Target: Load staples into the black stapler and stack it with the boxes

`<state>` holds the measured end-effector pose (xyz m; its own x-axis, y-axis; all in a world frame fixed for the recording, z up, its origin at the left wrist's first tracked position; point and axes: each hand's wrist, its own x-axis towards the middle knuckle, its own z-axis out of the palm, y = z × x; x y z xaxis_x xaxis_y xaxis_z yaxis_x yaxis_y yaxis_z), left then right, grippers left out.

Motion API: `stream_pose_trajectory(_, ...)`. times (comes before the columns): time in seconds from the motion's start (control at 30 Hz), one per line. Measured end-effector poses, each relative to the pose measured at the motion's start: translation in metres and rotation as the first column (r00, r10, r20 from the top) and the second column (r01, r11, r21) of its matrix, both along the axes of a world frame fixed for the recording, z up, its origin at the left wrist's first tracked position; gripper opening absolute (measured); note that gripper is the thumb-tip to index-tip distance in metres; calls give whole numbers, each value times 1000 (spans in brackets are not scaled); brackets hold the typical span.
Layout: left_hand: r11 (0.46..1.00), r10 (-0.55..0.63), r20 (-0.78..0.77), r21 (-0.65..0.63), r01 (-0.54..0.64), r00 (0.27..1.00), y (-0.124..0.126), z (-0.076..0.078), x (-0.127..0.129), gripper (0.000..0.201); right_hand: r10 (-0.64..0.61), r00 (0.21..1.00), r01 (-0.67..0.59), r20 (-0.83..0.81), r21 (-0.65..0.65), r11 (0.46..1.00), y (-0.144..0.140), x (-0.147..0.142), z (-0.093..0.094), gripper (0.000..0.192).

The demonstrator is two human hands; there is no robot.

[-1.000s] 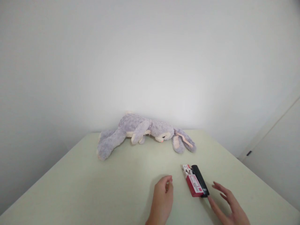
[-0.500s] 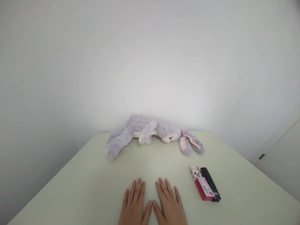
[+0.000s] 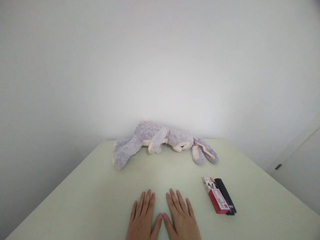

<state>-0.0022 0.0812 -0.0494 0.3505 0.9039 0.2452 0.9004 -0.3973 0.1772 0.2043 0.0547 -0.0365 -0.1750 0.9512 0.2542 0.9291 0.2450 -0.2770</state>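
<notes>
At the near edge of the view, the left hand [image 3: 140, 223] and the right hand [image 3: 183, 223] lie palm down on the pale green surface [image 3: 82, 200]. Both are flattened, fingers straight and spread apart, the thumbs angled inward so that their tips come very close; whether they touch is hard to tell. The wrists fall outside the view.

To the right of the right hand, well apart from its fingers, a red-and-white box [image 3: 219, 201] lies at a slant. Along its right side, close against it, runs a long black object [image 3: 225, 195] shaped like a stapler.

Farther out, along the back of the surface, a grey-lilac plush rabbit [image 3: 150, 132] lies on its side, legs to the left and head to the right. Its long ears [image 3: 198, 156] spread onto the surface, and a beaded band [image 3: 167, 136] circles its neck. Behind it rises a plain white wall [image 3: 160, 66]; at far right, a small dark fitting [image 3: 278, 166] sits on a white panel [image 3: 300, 176].
</notes>
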Motion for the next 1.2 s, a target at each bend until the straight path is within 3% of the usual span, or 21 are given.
stream_pose_trajectory(0.47,1000,3,-5,20,-3,1000,1,-3,0,65,3,1000,-2,-17,16,1000,2,2,-1,66)
stream_pose_trajectory(0.67,999,0,1,38,0,1000,3,-9,-1,65,16,1000,-16,15,-46,999,4,2,-1,66)
stream_pose_trajectory(0.97,1000,6,-6,15,-6,1000,-1,0,1,64,10,1000,-9,-25,51,999,2,3,-3,67)
stream_pose_trajectory(1.2,1000,10,-1,12,-10,1000,-1,1,1,64,2,1000,-2,-5,3,1000,0,1,1,64)
